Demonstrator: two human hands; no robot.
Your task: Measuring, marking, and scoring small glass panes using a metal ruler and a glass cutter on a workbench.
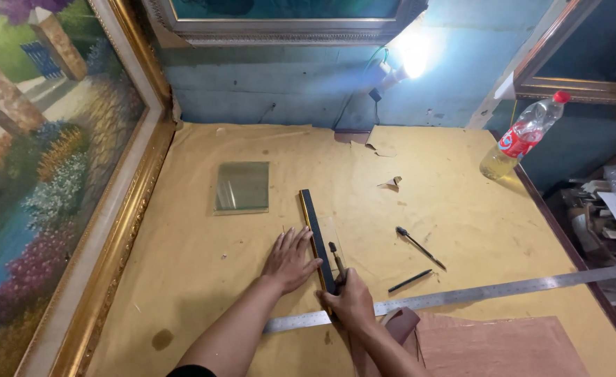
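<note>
The right hand (352, 301) is closed around a small cutting tool (335, 257), whose tip meets the right edge of a black strip (318, 239). Under this hand runs a long steel ruler (461, 296). Just left, the left hand (290, 258) lies open and flat, fingers spread, pressing beside the strip. Right of the hands lie two dark tools (419, 248). Beyond the left hand sits a glass square (242, 186); far right stands a plastic bottle (524, 136).

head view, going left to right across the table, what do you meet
framed painting → glass pane → left hand → black bar → right hand → two loose black tools → plastic bottle
</note>
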